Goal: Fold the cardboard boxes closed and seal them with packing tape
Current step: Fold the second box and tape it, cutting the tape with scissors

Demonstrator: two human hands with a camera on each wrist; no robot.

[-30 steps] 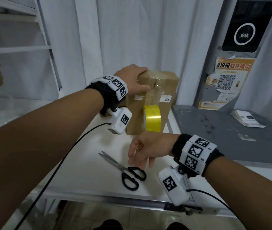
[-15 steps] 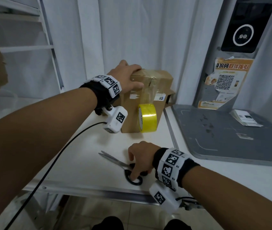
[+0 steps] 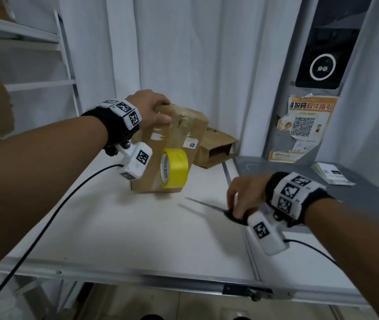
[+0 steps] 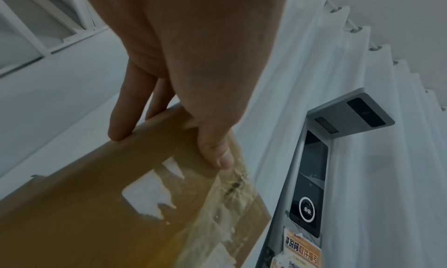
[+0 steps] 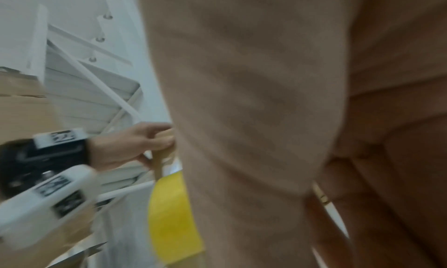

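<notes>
The left hand gripped the top edge of the cardboard box, its fingers curled over the far side and the thumb pressed on the near face beside a strip of clear tape; the left wrist view showed the same hold, with the thumb lying at the edge of the wrinkled tape. The box stood tilted on the white table, leaning toward the right with its near bottom edge on the surface. A yellow roll of packing tape hung against the box's near face, joined to the strip that ran up over the top. A torn white label patch showed on the cardboard.

The right hand was low over the table to the right of the box, fingers curled down around the black handles of the scissors, whose blades pointed left toward the box and were blurred. The right wrist view was filled by the blurred hand, so the exact finger placement in the handles could not be told.

Behind the box a second, open cardboard box lay on its side near the white curtain
</notes>
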